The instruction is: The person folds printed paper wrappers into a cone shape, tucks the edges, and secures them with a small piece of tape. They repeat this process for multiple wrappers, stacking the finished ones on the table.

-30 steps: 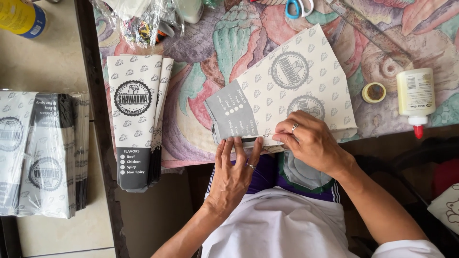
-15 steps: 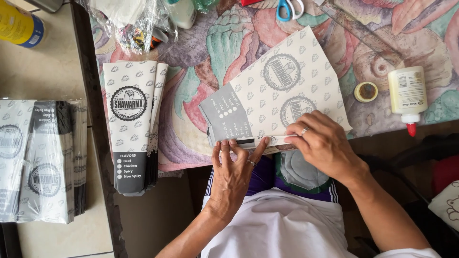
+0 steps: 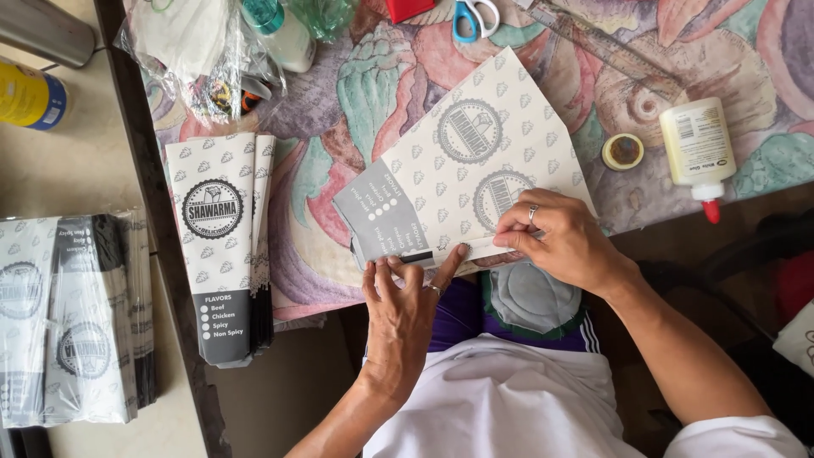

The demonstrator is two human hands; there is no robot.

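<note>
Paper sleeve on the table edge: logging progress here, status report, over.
Left hand and right hand both pressing the near flap of the printed paper sleeve. Sleeve flat at table edge. Glue bottle off right, nothing in the way.

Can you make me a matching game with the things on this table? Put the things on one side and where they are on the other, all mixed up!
Things:
1. scissors
2. glue bottle
3. tape roll
4. stack of paper sleeves

Places:
A. just left of the glue bottle
B. at the table's left edge
C. at the top, blue handles
D. on the right, red tip pointing down

Pairs: 1-C, 2-D, 3-A, 4-B
</note>
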